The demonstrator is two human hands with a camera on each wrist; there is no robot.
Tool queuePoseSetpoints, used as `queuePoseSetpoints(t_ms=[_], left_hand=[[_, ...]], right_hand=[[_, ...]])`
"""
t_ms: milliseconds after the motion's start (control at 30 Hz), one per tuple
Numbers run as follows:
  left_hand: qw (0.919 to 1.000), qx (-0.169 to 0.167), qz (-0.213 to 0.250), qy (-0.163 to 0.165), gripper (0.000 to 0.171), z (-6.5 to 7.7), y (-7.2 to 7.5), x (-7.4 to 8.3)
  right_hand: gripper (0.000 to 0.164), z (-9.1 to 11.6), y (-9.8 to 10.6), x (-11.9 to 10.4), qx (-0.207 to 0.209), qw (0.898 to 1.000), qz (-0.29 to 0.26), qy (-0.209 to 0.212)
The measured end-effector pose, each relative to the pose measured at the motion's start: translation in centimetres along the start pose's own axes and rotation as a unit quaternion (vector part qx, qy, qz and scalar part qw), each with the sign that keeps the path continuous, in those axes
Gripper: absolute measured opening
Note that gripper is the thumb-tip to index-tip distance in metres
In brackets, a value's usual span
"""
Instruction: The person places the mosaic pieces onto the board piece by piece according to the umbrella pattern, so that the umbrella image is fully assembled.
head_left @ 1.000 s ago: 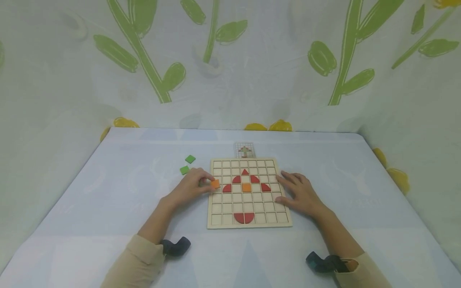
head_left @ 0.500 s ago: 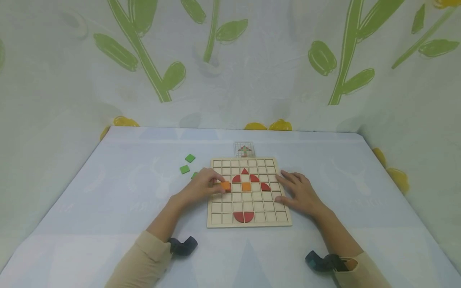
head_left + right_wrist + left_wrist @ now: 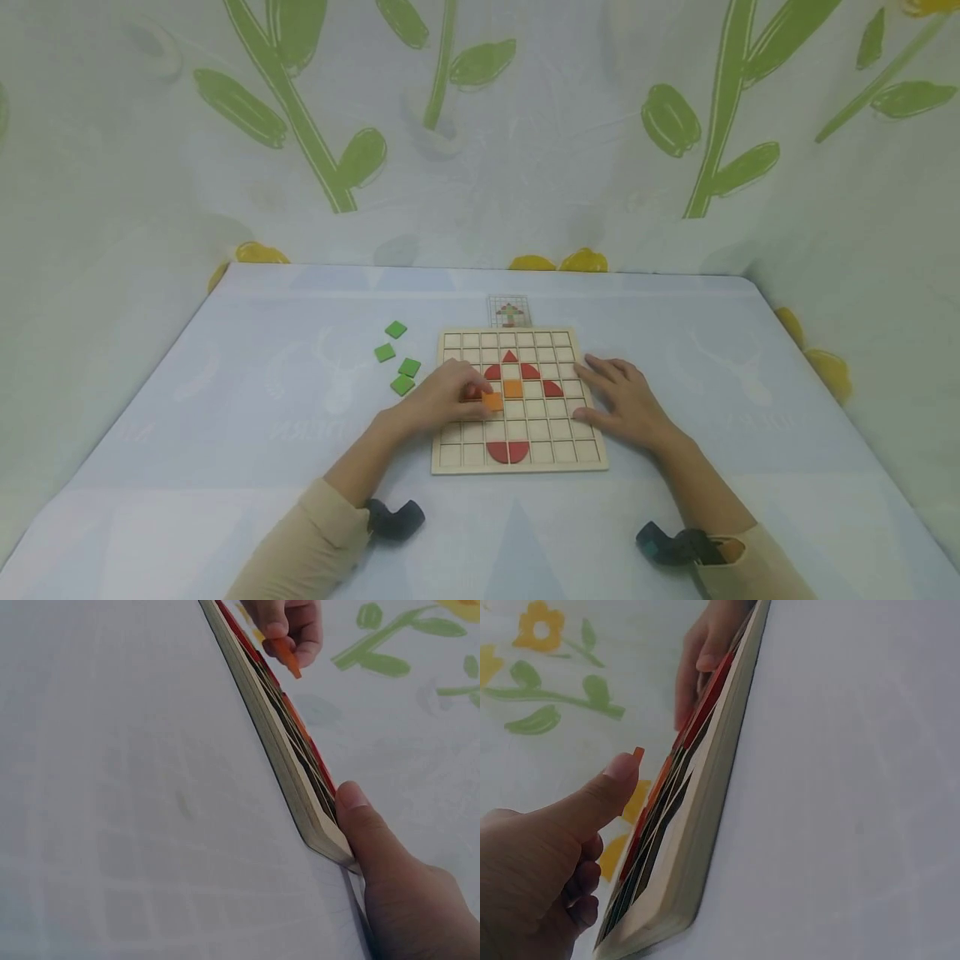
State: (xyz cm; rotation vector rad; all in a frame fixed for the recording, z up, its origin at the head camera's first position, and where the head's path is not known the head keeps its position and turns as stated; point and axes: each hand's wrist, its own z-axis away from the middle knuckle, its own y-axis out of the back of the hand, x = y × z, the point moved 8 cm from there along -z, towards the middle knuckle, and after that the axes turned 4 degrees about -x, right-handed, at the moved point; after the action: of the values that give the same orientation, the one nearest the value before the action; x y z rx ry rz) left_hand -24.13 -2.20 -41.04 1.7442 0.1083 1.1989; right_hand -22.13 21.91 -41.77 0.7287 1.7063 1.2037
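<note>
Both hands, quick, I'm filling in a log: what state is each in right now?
Left hand: pinching an orange tile above the board.
Right hand: open, touching the board's edge.

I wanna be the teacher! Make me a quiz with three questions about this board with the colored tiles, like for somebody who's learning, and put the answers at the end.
1. Count: how many green tiles show beside the board?
2. True or false: the right grip is holding one of those green tiles.
3. Choose: the left grip pinches a tile that is A) green, B) orange, C) red.

Key: 1. Four. 2. False. 3. B.
</note>
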Motion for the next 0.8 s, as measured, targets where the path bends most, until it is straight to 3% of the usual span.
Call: queuePoseSetpoints(t_ms=[200,467,800], left_hand=[[0.9999,-0.013,0.008,-0.004,0.029,-0.4,-0.9,0.8],[0.9987,-0.049,-0.016,-0.002,0.028,-0.8,-2.3,1.8],[0.9963,-0.072,-0.042,-0.022,0.028,-1.0,-2.8,2.8]], right_hand=[[0.073,0.0,0.0,0.0,-0.005,1.000,0.001,-0.007],[0.074,0.0,-0.2,-0.1,-0.009,1.000,0.000,-0.015],[0.074,-0.1,-0.1,0.0,-0.011,1.000,-0.001,-0.017]])
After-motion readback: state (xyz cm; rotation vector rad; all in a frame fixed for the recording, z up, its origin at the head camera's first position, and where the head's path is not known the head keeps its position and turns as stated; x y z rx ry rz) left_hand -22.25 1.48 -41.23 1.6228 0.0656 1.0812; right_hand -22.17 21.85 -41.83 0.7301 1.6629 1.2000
